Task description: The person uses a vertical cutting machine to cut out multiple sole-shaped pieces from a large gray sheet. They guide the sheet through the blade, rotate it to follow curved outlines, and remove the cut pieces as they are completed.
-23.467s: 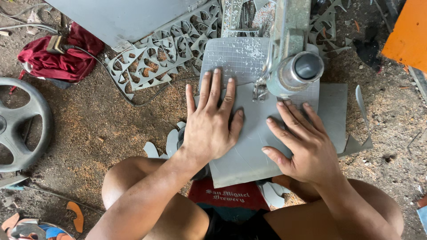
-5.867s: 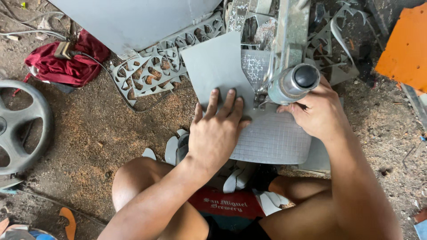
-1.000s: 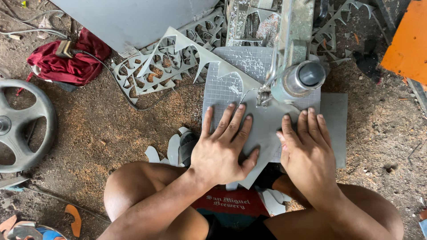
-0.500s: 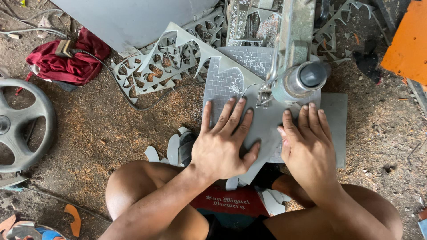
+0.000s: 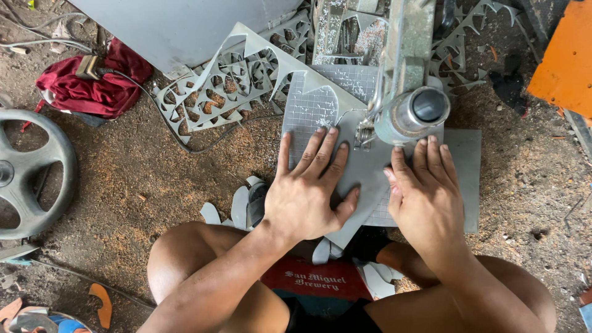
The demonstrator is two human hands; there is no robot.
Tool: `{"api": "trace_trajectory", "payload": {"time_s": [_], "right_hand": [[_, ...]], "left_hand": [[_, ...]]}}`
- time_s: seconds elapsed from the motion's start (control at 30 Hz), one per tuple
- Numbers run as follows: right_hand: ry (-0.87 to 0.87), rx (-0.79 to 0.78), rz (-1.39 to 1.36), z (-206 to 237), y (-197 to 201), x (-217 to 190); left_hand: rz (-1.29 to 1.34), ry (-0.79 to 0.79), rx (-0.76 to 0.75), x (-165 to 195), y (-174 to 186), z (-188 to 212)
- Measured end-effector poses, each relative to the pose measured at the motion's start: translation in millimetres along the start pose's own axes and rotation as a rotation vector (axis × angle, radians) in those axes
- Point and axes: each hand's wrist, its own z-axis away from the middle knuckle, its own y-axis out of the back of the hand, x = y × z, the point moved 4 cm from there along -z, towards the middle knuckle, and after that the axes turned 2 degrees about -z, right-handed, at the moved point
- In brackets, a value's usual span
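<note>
Grey flat sheet with a faint grid [image 5: 370, 166] lies on the grey saw table [image 5: 462, 179], under the cylindrical metal saw head [image 5: 413, 114] at twelve o'clock. Left hand [image 5: 308, 191] presses it flat, fingers spread wide; right hand [image 5: 425, 197] at three o'clock lies flat too, fingers close together. Cut-out grey lattice scraps [image 5: 228, 86] sit at ten o'clock

A flat grey sheet [image 5: 364, 169] with a grid-marked face and a curved cut lies on the saw's surface [image 5: 465, 179], tilted left.
</note>
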Motion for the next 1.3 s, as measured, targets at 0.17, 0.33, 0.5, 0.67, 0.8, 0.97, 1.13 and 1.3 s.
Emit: {"api": "trace_trajectory", "payload": {"time_s": [0.17, 0.33, 0.5, 0.67, 0.8, 0.97, 1.13, 1.3], "right_hand": [[-0.008, 0.024, -0.023, -3.3, 0.4, 0.8], [-0.006, 0.045, -0.048, -7.2, 1.2, 0.3], [-0.005, 0.06, -0.063, -10.7, 0.6, 1.4], [-0.005, 0.053, -0.053, -13.5, -0.3, 3.1], [0.0, 0.059, -0.064, -15.6, -0.5, 5.0], [-0.003, 0.061, -0.077, -18.0, -0.9, 7.7], [-0.004, 0.074, -0.079, -24.3, 0.9, 8.1], [-0.011, 0.068, -0.153, -30.7, 3.3, 9.2]], "left_hand": [[-0.006, 0.0, 0.013, 0.4, 0.6, -3.7], [-0.017, 0.0, 0.023, 0.2, 1.1, -7.5], [-0.016, 0.004, 0.029, -1.0, -1.2, -11.9], [-0.004, 0.014, 0.02, -2.0, -2.4, -14.3], [-0.01, 0.021, 0.014, -1.7, -3.0, -16.1], [-0.026, 0.026, 0.015, -0.6, -4.4, -18.7], [-0.024, 0.038, 0.014, 0.7, -5.6, -21.8], [-0.042, 0.062, 0.016, 3.5, -9.1, -23.1]]}}
